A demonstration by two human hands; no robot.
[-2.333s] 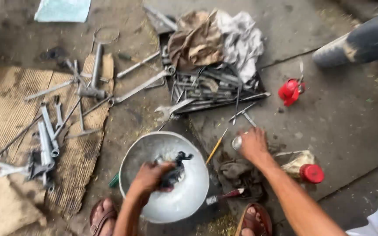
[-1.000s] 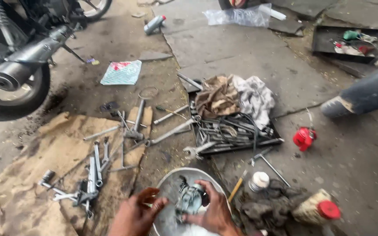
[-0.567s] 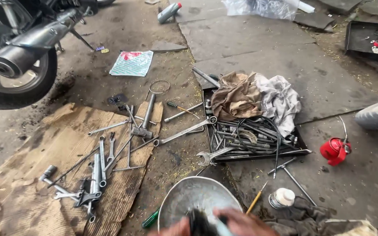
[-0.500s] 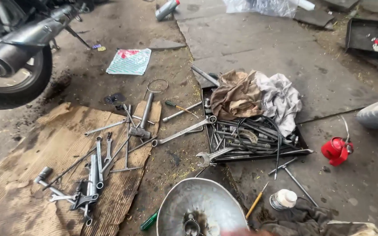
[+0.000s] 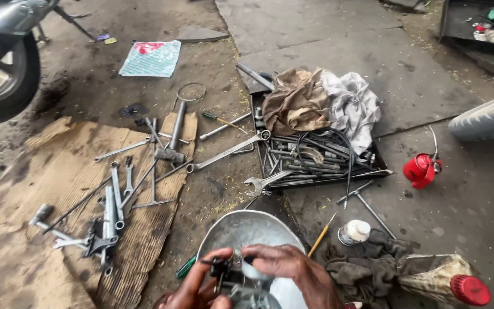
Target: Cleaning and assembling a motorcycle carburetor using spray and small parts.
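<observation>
Head camera, steeply down, close.

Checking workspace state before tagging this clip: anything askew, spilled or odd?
Tools are scattered off the tool tray: a long spanner lies on bare ground, another hangs over the tray edge. Rags are heaped on the tray. Both hands, left hand and right hand, grip a small dark part over the metal bowl.

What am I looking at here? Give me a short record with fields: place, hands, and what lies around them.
Place: concrete ground, worn cardboard sheet on the left
Left hand: grips a small dark engine part
Right hand: fingers on the same part
Beneath: metal bowl
Tools: tray of wrenches with rags on top
Loose wrenches: on the cardboard
Right side: red oil can, bottle with red cap
Far left: motorcycle wheel
</observation>
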